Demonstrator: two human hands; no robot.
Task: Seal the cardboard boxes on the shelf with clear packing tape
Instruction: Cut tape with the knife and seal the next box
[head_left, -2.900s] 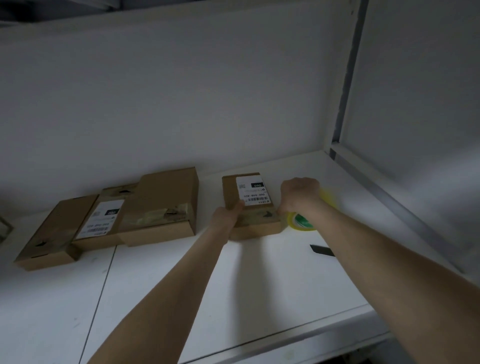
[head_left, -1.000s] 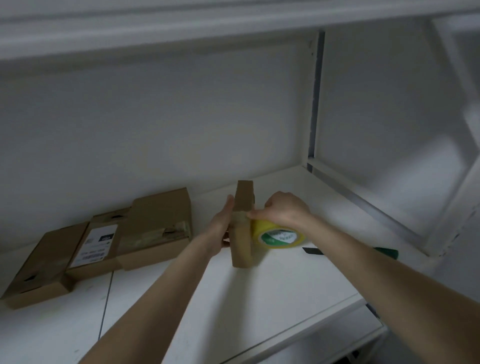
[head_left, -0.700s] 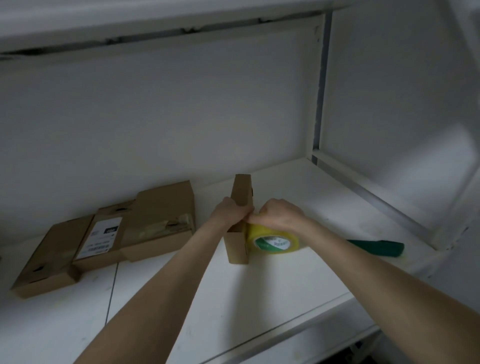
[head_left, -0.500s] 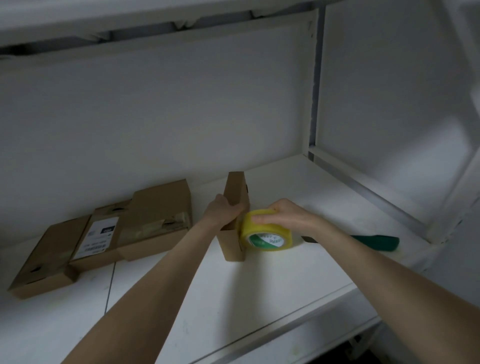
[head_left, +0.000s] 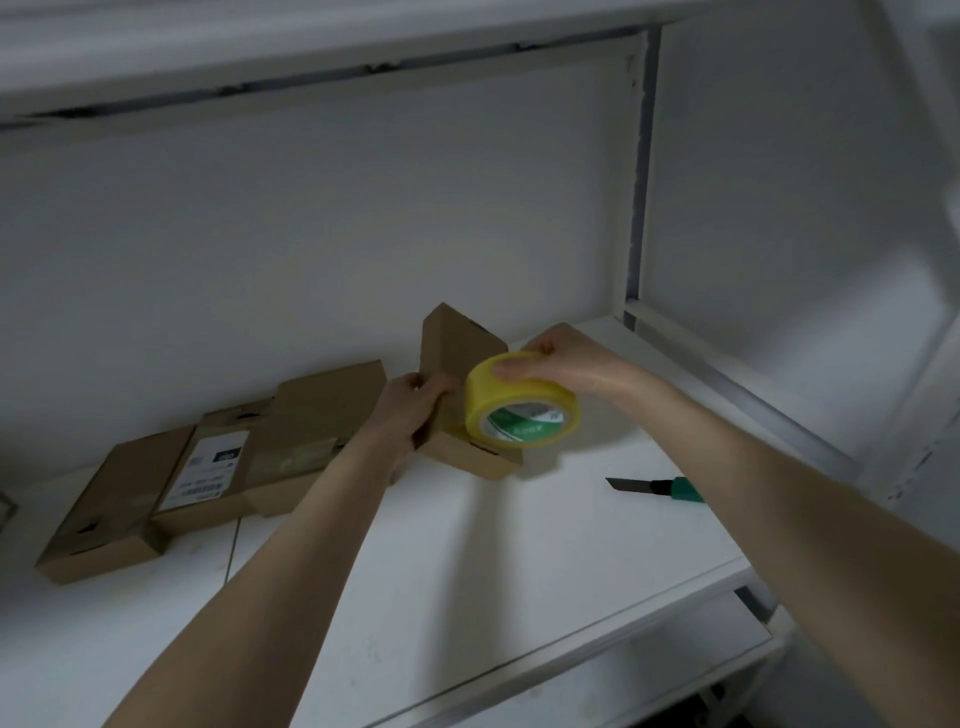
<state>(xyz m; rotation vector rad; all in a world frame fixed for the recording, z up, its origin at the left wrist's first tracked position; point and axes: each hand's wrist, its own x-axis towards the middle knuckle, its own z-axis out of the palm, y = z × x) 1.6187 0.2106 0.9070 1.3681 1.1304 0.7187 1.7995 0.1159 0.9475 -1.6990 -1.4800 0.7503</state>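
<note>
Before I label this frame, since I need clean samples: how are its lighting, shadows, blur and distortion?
Head view: dim overall, no glare; a soft shadow under the held box falls on the white shelf; the tape roll looks fairly sharp, but the printed label is too soft to read; the wide lens slightly bows the upright post at right.

The left grip (head_left: 410, 410) holds a cardboard box (head_left: 457, 348) tipped up on one edge on the white shelf (head_left: 519, 571), fingers curled round its left side. The right grip (head_left: 561, 358) pinches a yellowish tape roll (head_left: 522, 396) with a green and white core, pressed against the box's right face. A green-handled knife (head_left: 660, 488) lies on the shelf to the right, blade out. At left lie three overlapping flat boxes: a plain box (head_left: 322, 410), a labelled box (head_left: 208, 467) and an end box (head_left: 104, 504)
</note>
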